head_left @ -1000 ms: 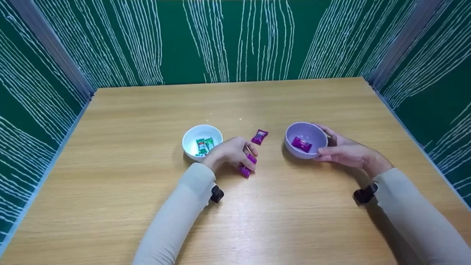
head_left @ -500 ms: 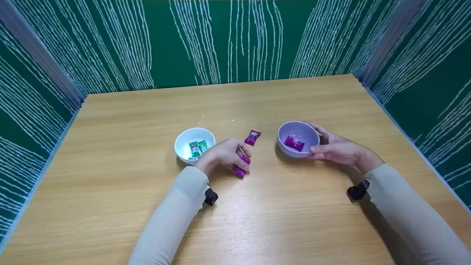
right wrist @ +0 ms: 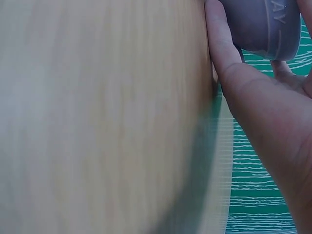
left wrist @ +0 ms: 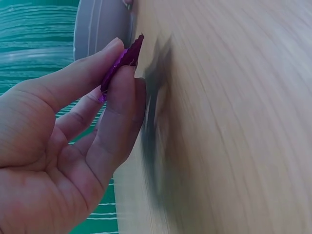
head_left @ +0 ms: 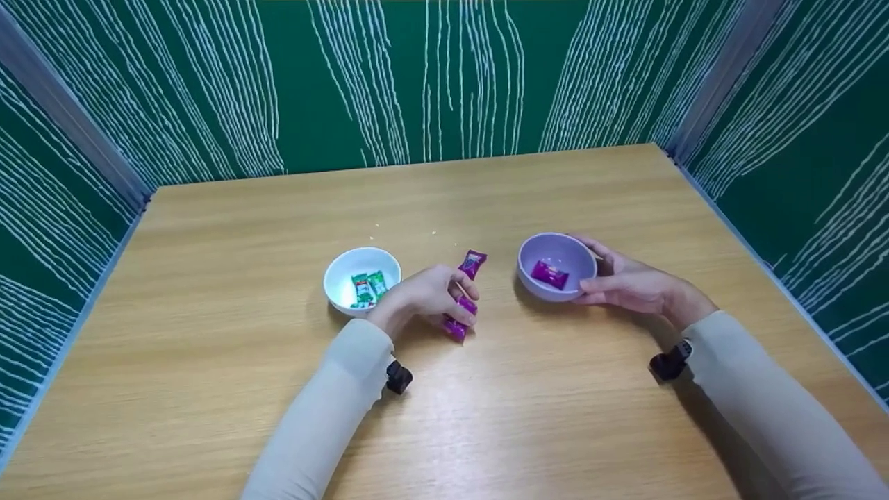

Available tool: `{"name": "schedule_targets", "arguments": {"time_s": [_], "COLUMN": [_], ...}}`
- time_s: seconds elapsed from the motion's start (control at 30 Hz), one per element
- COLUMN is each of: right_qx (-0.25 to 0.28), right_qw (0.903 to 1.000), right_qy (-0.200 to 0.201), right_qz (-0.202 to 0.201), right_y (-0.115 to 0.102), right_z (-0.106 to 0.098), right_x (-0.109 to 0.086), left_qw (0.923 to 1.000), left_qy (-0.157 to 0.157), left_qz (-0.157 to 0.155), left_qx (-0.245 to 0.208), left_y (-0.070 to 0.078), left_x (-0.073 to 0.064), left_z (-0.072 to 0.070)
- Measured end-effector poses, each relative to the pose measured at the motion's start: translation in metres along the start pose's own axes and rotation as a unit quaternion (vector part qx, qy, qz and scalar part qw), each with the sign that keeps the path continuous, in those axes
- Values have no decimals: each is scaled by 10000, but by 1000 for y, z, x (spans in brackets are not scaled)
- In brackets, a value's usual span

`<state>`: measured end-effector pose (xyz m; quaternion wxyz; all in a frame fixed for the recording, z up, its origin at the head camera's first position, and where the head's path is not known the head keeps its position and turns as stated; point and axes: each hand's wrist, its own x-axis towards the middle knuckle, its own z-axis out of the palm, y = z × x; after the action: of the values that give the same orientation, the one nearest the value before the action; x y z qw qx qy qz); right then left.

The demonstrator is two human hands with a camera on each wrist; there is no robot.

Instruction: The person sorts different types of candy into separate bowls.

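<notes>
My left hand (head_left: 432, 293) pinches a purple wrapped candy (head_left: 456, 329) between thumb and fingers, low over the table. In the left wrist view, the candy (left wrist: 122, 63) sticks out past the fingertips, its wrapper edge crimped. Just beyond these fingers lies another purple candy (head_left: 473, 262), its near end overlapped by them in the head view. With my right hand (head_left: 628, 283) I hold a light purple bowl (head_left: 528, 283), thumb at the near rim and fingers around its far side. One purple candy (head_left: 549, 275) rests inside. Raised letters show on the bowl's wall (right wrist: 258, 29) in the right wrist view.
A white bowl (head_left: 333, 281) with several green wrapped candies (head_left: 368, 286) stands left of my left hand, partly behind the wrist. Small pale crumbs dot the wooden table (head_left: 208, 312) farther back. Green panels (head_left: 326, 83) with white streaks enclose the table's back and sides.
My left hand has shifted slightly right, so its fingers now overlap the loose purple candy's near end. The right hand keeps holding the bowl. The head view has shifted a little.
</notes>
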<state>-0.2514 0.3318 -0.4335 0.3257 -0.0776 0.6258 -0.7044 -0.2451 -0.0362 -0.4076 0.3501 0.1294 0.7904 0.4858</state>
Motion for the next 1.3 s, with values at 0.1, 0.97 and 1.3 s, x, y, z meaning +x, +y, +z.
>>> {"name": "schedule_targets", "arguments": {"time_s": [0.1,0.97,1.3], "right_qx": [-55,63,152], "right_qw": [10000,9999,9998], "right_qy": [5,-33,-60], "right_qz": [12,145,134], "right_y": [1,2,1], "right_z": [-1,1,1], "right_x": [-1,-2,3], "left_qw": [9998,9942,9950], "left_qy": [-127,-461,-195], "left_qz": [162,966,847], "left_qx": [-30,-132,-496], "left_y": [1,72,83], "left_x": [-1,18,38], "left_z": [3,10,15]}}
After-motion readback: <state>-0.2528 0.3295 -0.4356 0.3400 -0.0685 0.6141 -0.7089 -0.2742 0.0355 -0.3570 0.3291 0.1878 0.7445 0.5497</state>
